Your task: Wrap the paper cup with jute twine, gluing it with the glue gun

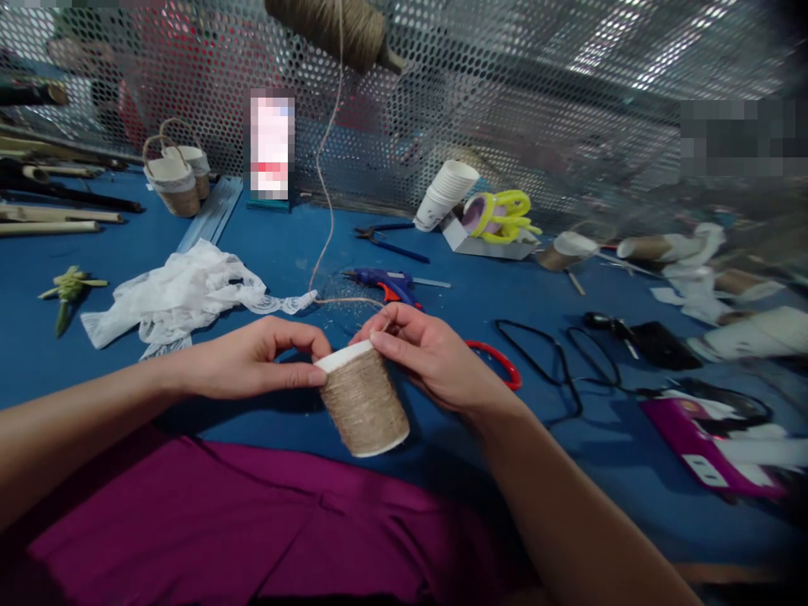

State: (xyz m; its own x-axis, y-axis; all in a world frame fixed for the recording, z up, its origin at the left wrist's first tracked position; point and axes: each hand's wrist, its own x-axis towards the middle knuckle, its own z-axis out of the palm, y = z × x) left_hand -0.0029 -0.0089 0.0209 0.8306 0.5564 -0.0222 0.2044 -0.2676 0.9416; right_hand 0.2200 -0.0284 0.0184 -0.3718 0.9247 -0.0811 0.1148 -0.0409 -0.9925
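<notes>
While rough brown twine hangs as a thin strand (329, 210) from a fat spool of brown twine (341, 29) at the far side, a perforated grey metal screen (391, 126) stands behind the smooth blue table (303, 244). Crumpled, sheer white lace (183, 290) lies in a soft heap on the left, its narrow end close to the strand. Near the middle rests a blue-and-red plastic glue gun (385, 282), and farther right leans a stack of ribbed white paper cups (445, 194).

Both forearms reach in from the near side, wrists turned inward. The left hand (265, 358) grips the left of the rim with its thumb and bent fingers; the right hand (429, 349) pinches the right of the rim, thumb over forefinger, where the strand runs in.

Between them, above the near part of the table, is a tapered white paper cup wrapped in brown twine (366, 404), tilted, its tight coils fuzzy, with white bands bare at rim and base.
</notes>
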